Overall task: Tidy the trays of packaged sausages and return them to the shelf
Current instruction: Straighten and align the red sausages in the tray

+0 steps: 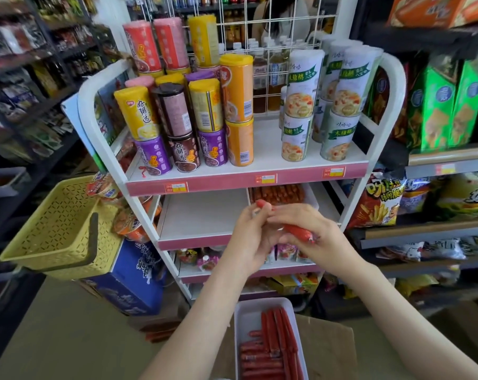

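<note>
Both my hands are raised in front of the white rack's second shelf (202,215). My left hand (248,234) and my right hand (309,231) together grip red packaged sausages (298,231); one red end sticks out above my left fingers and another out past my right fingers. A white tray (242,314) with several red sausages lies low in front of me, on a cardboard box (328,344). A second white tray (311,200) filled with sausages sits at the back right of the second shelf.
Stacked porridge cans (188,116) and white cans (314,105) fill the top shelf. A yellow basket (56,231) hangs at the rack's left side over a blue carton (133,281). Snack bags (380,198) crowd the shelves on the right. Small packets lie on the third shelf.
</note>
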### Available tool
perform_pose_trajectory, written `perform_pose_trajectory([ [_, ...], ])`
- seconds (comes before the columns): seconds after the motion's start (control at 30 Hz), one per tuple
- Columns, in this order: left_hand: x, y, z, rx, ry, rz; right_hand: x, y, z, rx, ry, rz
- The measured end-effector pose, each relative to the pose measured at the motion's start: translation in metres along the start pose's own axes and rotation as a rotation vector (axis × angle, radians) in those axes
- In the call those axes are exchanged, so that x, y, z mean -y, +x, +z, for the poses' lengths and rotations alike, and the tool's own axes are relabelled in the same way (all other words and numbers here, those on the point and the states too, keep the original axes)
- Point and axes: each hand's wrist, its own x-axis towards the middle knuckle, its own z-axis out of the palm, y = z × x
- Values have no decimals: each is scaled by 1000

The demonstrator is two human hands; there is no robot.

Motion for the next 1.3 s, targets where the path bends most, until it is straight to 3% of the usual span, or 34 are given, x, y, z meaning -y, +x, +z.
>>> perform_pose_trajectory([
  [0.03,1,-1,-1,-6,125,-17,0,-1,1,5,23,20],
  [0.1,3,-4,-4,-80,599,-2,2,-3,2,-6,117,141],
  [0.17,8,-7,-13,-212,990,274,4,-3,2,-33,207,272],
  [0.27,11,-18,-19,-57,940,812,4,0,3,-37,131,247],
  [0.33,14,-20,-20,90,1027,969,3,1,5,-4,76,200],
  [0.4,15,-20,-18,113,1103,1053,0,2,7,31,16,169],
  [0.6,12,-20,-26,17,1043,1084,1,4,7,31,-62,171],
  [0.77,12,-28,-31,-99,851,831,5,-2,7,40,-10,280],
  [0.97,14,-32,-35,-33,840,791,-3,-8,15,-74,4,247],
  [1.1,19,-30,-37,16,1023,901,2,-6,19,-62,180,315],
  [1.3,20,-25,-41,-22,918,838,5,-10,26,-9,377,487],
])
